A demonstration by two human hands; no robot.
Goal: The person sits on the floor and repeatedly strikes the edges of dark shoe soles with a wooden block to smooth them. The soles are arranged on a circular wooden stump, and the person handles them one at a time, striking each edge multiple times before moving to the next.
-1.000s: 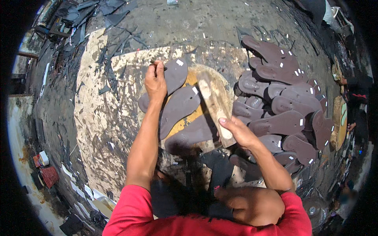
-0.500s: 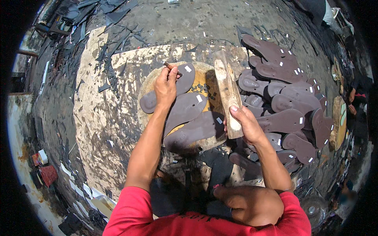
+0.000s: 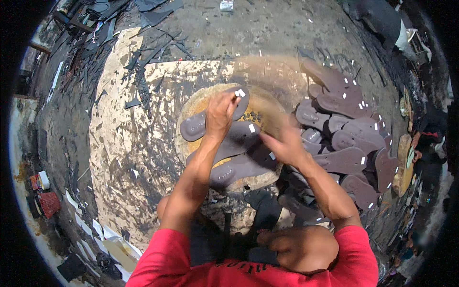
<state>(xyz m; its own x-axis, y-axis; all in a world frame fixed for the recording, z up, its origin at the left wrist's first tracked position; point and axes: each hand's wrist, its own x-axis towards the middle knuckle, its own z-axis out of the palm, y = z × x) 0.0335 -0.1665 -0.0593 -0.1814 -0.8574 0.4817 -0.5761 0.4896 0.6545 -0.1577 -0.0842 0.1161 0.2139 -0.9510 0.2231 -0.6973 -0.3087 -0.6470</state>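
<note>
My left hand [image 3: 220, 115] is closed around a short dark punch, mostly hidden by the fingers. It presses over a dark brown sandal sole [image 3: 192, 127] lying on a round wooden block [image 3: 191, 106]. My right hand [image 3: 288, 147] grips a wooden bar, which is smeared by motion beside the block. Nearer me, a second sole [image 3: 234, 138] and a third sole [image 3: 228, 173] overlap on the same block. Each of these soles carries a small white tag near its wide end. Small dark cut-out bits [image 3: 253, 116] lie on the block between the hands.
A heap of brown soles [image 3: 346, 139] spreads at the right. Under the block lies a stained, pale sheet [image 3: 119, 167]. Dark scraps [image 3: 158, 14] litter the far left floor. A red woven basket [image 3: 49, 203] stands at the left; another person's hands [image 3: 416, 146] show far right.
My right hand has shifted slightly up and left, and the wooden bar has gone from sharp to a blurred swing. My left hand stays over the same sole. The whole view has shifted a little.
</note>
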